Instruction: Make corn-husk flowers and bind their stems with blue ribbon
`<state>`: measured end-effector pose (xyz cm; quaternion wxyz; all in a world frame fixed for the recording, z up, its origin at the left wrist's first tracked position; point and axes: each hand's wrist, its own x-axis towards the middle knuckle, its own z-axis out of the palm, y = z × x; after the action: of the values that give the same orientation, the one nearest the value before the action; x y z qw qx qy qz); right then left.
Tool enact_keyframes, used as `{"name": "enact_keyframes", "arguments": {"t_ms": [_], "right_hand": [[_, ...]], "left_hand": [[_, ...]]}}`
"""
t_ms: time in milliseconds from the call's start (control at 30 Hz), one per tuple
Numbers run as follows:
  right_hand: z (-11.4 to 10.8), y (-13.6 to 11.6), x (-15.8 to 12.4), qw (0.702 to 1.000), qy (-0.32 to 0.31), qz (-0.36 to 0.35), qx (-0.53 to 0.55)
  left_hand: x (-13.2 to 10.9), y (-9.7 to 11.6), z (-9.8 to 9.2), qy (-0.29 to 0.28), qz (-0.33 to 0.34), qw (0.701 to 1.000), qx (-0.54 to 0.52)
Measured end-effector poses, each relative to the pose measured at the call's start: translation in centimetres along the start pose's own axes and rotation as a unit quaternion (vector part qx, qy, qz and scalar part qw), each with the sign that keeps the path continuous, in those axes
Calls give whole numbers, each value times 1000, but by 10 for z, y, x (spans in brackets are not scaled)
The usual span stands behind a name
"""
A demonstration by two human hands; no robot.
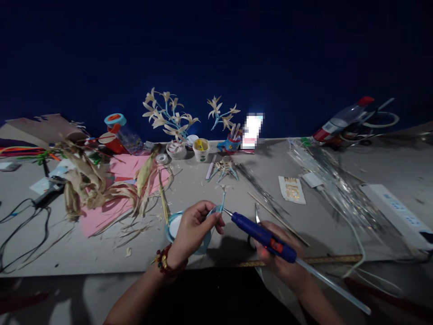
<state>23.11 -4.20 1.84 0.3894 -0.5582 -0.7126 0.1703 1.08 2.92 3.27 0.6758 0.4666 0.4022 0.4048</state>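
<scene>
My left grip (195, 227) pinches a blue-wrapped flower stem (223, 198) above the desk (104, 261); my right grip (282, 268) closes around a glue gun (260, 234), nozzle beside the stem. Probably light and bendable, with fragile petals (220, 187), the stem is best held low.

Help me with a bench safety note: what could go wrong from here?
If the nozzle is hot, a slip of the glue gun could burn the left hand, which pinches the pale blue stem close by. The scissors beside the right hand might nick it. The glue stick juts far out behind the gun, so it could snag.
</scene>
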Motion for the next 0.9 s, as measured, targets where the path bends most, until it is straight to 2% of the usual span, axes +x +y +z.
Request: {"name": "enact_keyframes", "arguments": {"t_ms": [200, 567, 900], "right_hand": [[-1, 4, 1, 1000, -9, -2, -7], [5, 12, -7, 999, 31, -4, -20], [2, 3, 0, 1000, 4, 15, -11]], "left_hand": [[0, -1, -1, -3, 1, 1000, -12], [0, -2, -3, -10, 6, 1000, -13], [0, 1, -1, -4, -2, 1000, -25]]}}
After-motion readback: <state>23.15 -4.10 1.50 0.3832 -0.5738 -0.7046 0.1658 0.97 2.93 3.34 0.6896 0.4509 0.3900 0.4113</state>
